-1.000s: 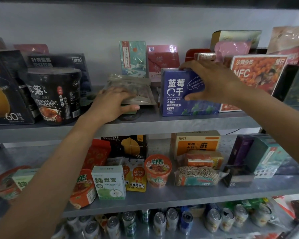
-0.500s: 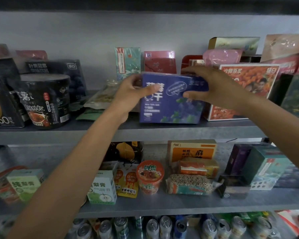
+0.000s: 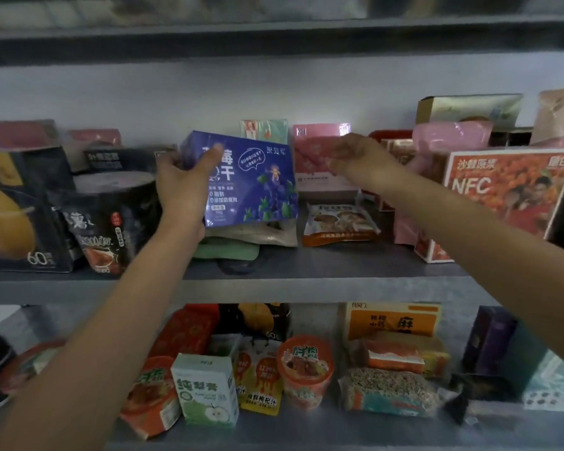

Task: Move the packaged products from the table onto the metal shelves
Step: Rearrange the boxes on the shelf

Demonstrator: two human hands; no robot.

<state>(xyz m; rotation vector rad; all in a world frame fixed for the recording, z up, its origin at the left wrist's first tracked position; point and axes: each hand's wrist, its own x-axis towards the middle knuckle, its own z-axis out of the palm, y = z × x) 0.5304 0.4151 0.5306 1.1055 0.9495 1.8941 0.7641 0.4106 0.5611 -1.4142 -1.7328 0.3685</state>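
**Blue blueberry box held over the middle shelf**

A person's two bare arms reach into a grey metal shelf (image 3: 323, 288) crowded with packaged food. The left hand (image 3: 183, 187) holds a blue blueberry box (image 3: 254, 180) by its left end, grip closed with the thumb across the front. The box is tilted and lifted over a beige pouch (image 3: 271, 237) and a green pouch (image 3: 228, 252) that lie flat near the middle of the shelf, back from its front edge.

The right hand (image 3: 358, 161) is blurred, its fingers loosely bent and its grip empty. It sits in front of a pink box (image 3: 319, 136) by the back edge; whether they touch is unclear. A black noodle cup (image 3: 111, 216) stands just left of the left hand, and an orange NFC box (image 3: 508, 190) stands towards the right end.
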